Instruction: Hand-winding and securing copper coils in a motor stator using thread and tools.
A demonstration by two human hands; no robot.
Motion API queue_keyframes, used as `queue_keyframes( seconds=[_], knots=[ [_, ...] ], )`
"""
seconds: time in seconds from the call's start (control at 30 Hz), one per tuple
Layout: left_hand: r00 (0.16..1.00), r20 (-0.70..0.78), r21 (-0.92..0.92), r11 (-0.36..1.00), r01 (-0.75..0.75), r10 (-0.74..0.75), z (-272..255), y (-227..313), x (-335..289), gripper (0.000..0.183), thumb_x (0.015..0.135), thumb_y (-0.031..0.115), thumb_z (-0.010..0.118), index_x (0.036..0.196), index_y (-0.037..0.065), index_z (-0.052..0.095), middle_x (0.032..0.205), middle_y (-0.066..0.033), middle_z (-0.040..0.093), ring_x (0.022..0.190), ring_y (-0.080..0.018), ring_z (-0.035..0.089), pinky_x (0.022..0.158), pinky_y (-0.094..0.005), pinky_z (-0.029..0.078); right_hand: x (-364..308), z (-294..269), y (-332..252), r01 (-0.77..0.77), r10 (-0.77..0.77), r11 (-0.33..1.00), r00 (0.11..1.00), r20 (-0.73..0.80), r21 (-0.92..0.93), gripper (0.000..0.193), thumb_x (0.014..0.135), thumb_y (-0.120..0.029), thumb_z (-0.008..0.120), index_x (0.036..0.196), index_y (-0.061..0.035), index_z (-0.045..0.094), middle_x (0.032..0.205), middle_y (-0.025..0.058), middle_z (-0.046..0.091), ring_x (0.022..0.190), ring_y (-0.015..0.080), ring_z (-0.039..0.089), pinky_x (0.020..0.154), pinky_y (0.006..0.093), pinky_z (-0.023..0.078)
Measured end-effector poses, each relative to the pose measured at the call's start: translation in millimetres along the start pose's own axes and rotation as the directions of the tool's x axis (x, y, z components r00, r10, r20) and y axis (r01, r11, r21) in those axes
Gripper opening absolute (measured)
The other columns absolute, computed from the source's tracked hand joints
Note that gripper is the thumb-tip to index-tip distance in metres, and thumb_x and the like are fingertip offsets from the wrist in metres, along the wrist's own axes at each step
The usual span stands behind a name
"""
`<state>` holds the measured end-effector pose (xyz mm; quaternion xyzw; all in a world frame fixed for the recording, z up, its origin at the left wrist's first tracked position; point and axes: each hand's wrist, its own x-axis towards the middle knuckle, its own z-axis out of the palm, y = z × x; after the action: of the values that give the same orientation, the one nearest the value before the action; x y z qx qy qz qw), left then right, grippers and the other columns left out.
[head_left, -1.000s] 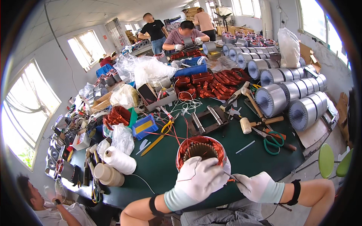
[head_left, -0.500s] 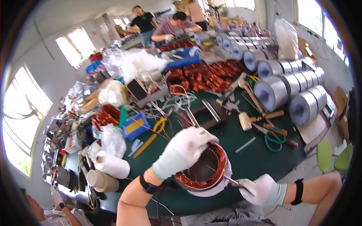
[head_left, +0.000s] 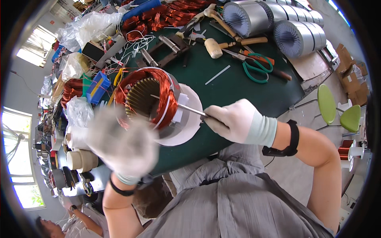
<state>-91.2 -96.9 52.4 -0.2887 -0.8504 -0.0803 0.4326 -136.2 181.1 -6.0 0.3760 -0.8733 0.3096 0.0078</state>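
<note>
A motor stator [head_left: 180, 127] with red copper windings [head_left: 166, 89] stands on a white round sheet [head_left: 195, 99] near the table's front edge. Its bore is lined with slots. My gloved right hand [head_left: 236, 121], to the right of it, is closed around a thin metal rod [head_left: 191, 110]. The rod crosses the winding's rim, and its pointed tip shows over the bore. White lacing goes round the coil ends. My gloved left hand [head_left: 124, 142] is at the stator's near left side, smeared by motion; its fingers cannot be made out.
Beyond the stator lie a metal frame with two bars [head_left: 166, 51], a mallet [head_left: 213, 48], green-handled scissors [head_left: 258, 71] and a white strip [head_left: 217, 75]. Finished-looking grey cores [head_left: 299, 37] line the far right. Left are a blue box [head_left: 98, 88] and a beige spool [head_left: 81, 159]. Another person [head_left: 85, 222] sits lower left.
The view has tilted down and turned right. My left hand has come off the winding's far rim toward me and the left. My right hand still holds the rod at the coil.
</note>
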Motion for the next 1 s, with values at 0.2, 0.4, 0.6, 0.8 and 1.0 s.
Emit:
queue_keyframes(
  seconds=[0.2, 0.4, 0.6, 0.8, 1.0],
  knots=[
    [0.981, 0.189, 0.213, 0.973, -0.093, 0.052, 39.3, 30.4, -3.8, 0.025, 0.076, 0.024, 0.078, 0.101, 0.023, 0.073, 0.134, -0.0097, 0.064, 0.129, -0.0393, 0.051, 0.109, -0.0552, 0.037, -19.0, -15.2, -9.8, -0.036, 0.034, 0.999, 0.998, 0.056, 0.029, 0.017, 0.1, -0.023, 0.059, 0.102, -0.0076, 0.064, 0.071, 0.014, 0.065, 0.063, 0.0328, 0.067, 0.055, 0.0429, 0.052],
    [0.979, 0.179, 0.169, 0.977, -0.128, 0.097, 8.5, 3.1, -39.8, 0.031, 0.08, 0.029, 0.076, 0.11, 0.03, 0.07, 0.123, 0.0003, 0.069, 0.121, -0.0292, 0.055, 0.104, -0.0509, 0.043, -107.9, -33.8, -22.5, -0.105, 0.097, 0.992, 0.989, 0.109, 0.074, 0.027, 0.088, -0.006, 0.064, 0.114, -0.0017, 0.067, 0.061, 0.0093, 0.058, 0.049, 0.0272, 0.06, 0.046, 0.0382, 0.046],
    [0.951, 0.308, -0.256, 0.965, 0.061, 0.022, -7.4, -45.9, -44.1, 0.033, 0.064, 0.023, 0.087, 0.096, 0.023, 0.078, 0.13, -0.0122, 0.066, 0.118, -0.0387, 0.062, 0.105, -0.0526, 0.047, -107.4, -26.4, -58.4, -0.087, 0.059, 0.978, 0.987, 0.151, 0.19, 0.045, 0.088, -0.01, 0.063, 0.132, -0.0007, 0.061, 0.063, 0.0058, 0.061, 0.047, 0.025, 0.06, 0.044, 0.0363, 0.048],
    [0.974, 0.225, -0.133, 0.99, 0.05, -0.019, 3.2, -24.3, -48.1, 0.035, 0.061, 0.019, 0.089, 0.094, 0.023, 0.078, 0.128, -0.0119, 0.067, 0.115, -0.0352, 0.063, 0.101, -0.0505, 0.048, -70.2, -22.9, -77.5, -0.061, 0.055, 0.998, 0.974, 0.219, 0.02, 0.052, 0.089, -0.013, 0.065, 0.14, -0.0045, 0.056, 0.062, 0.0042, 0.062, 0.045, 0.0251, 0.059, 0.043, 0.0358, 0.047],
    [0.989, 0.14, -0.012, 0.998, 0.055, -0.053, 17.9, -0.8, -43.7, 0.034, 0.06, 0.019, 0.09, 0.09, 0.028, 0.074, 0.131, -0.0093, 0.065, 0.11, -0.0292, 0.06, 0.096, -0.0462, 0.047, -48.6, -38.9, -77.8, -0.132, 0.173, 0.979, 0.94, 0.293, -0.153, 0.05, 0.092, -0.018, 0.067, 0.138, -0.0022, 0.055, 0.063, 0.0051, 0.062, 0.048, 0.0252, 0.061, 0.045, 0.0367, 0.049]
  ],
)
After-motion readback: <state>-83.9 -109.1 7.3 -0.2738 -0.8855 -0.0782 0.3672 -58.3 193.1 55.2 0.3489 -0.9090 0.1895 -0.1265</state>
